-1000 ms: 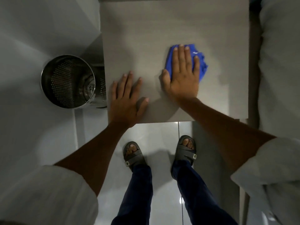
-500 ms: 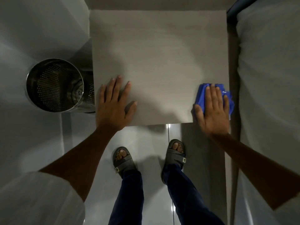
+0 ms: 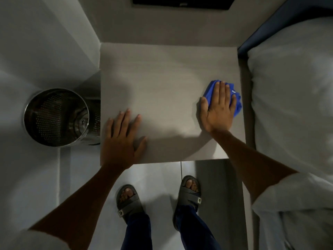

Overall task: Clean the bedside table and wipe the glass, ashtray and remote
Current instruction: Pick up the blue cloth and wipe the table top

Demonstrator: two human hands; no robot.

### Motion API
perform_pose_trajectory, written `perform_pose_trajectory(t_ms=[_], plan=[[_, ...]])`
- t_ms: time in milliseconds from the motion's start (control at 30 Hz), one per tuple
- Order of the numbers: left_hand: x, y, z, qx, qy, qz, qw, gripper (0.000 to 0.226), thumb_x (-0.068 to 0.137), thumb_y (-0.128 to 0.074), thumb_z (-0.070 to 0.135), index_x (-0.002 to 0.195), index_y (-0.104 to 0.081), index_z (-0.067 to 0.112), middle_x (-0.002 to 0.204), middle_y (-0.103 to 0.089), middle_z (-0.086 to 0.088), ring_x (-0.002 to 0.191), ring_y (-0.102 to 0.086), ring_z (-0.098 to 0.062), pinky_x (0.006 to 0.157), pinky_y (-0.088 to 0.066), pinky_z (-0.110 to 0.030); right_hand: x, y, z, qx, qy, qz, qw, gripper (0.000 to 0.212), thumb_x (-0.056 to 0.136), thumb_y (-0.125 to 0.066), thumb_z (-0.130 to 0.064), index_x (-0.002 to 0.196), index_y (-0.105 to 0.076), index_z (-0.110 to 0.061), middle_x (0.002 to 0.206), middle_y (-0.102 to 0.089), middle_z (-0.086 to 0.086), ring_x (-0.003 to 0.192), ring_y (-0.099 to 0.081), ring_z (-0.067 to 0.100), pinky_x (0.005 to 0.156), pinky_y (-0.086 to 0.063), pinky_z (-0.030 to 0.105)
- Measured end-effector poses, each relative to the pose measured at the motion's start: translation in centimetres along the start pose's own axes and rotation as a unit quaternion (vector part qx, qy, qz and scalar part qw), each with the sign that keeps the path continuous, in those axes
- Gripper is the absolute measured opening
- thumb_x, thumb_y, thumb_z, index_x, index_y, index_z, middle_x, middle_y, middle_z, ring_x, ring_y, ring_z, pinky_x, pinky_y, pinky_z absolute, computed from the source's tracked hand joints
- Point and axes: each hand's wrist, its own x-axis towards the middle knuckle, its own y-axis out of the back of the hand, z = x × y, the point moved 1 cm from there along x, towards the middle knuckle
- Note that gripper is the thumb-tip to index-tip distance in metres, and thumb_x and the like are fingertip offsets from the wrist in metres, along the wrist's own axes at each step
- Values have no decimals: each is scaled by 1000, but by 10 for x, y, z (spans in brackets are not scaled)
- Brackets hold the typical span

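Observation:
The grey bedside table (image 3: 162, 91) fills the middle of the view, its top bare. My right hand (image 3: 219, 107) lies flat on a crumpled blue cloth (image 3: 236, 100) and presses it onto the table by its right edge. My left hand (image 3: 122, 139) rests flat, fingers spread, on the table's front left corner. No glass, ashtray or remote shows in this view.
A perforated steel bin (image 3: 55, 117) stands on the floor against the table's left side. A white pillow and bed (image 3: 292, 98) lie close along the right. A dark panel (image 3: 182, 2) sits on the wall behind. My sandalled feet (image 3: 158, 195) stand on the tiled floor below.
My right hand carried the cloth from the table's middle to the front right edge, then slid it farther back along that edge. My left hand stayed planted on the front left.

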Motion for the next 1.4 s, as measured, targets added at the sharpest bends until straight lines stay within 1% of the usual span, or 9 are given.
perform_pose_trajectory(t_ms=[200,300,500,633,800,1000,1200,1300,1400], plan=[[-1,7,3,-31,6,-11,999,74,94,-30,62,155,-23,21,162,-21,-15,151,-17,-32,120,-16,-55,76,6,11,-10,-61,10,998,68,100,-18,-49,154,-12,-9,163,-13,9,150,-5,22,120,-4,48],[-2,8,3,-41,21,-31,998,74,94,-29,62,155,-19,23,164,-16,-13,152,-11,-31,121,-14,-54,95,5,-10,-6,-54,3,999,68,100,-18,-49,154,-11,-8,162,-13,11,150,-5,24,120,-3,49],[-6,10,2,-48,13,-25,998,78,91,-39,60,155,-19,21,163,-21,-15,151,-16,-33,120,-16,-55,94,-8,-106,-23,132,-39,990,66,100,-21,-47,154,-14,-10,163,-12,9,150,-6,22,120,-2,48],[-8,13,3,-67,19,4,998,73,92,-42,57,153,-30,18,160,-28,-16,149,-23,-34,119,-20,-56,79,-16,-181,-21,239,-61,969,66,100,-27,-46,153,-18,-9,162,-16,8,149,-10,21,120,-3,46],[-7,17,1,-88,28,-11,996,73,90,-46,57,150,-35,18,157,-34,-16,145,-31,-35,118,-23,-57,70,-27,-252,-38,336,-98,936,65,100,-18,-48,155,-10,-14,163,-12,5,150,-4,18,120,0,45],[-12,23,-3,-104,47,-16,993,79,92,-43,59,150,-34,5,157,-35,-15,148,-28,-27,121,-22,-51,24,-28,-240,-69,420,-100,899,65,101,-20,-49,155,-10,-15,163,-14,3,149,-8,17,121,-3,43],[-8,24,-3,-89,43,-55,994,86,92,-39,61,153,-22,4,163,-21,-15,152,-15,-27,122,-15,-50,18,-13,-158,-32,323,-76,943,62,100,-33,-45,153,-23,-14,160,-24,3,148,-16,17,120,-7,43],[-8,23,-3,-79,37,-39,995,84,92,-39,61,152,-25,4,162,-24,-15,151,-19,-29,121,-16,-51,5,-5,-116,-21,244,-56,968,63,99,-34,-45,152,-24,-13,160,-25,5,148,-17,19,120,-8,44],[-6,22,-5,-66,27,-41,997,83,93,-32,62,152,-25,4,162,-24,-16,151,-20,-28,121,-18,-51,-24,-5,-113,-25,185,-57,981,65,98,-33,-46,152,-25,-11,159,-26,8,148,-17,22,119,-9,46]])
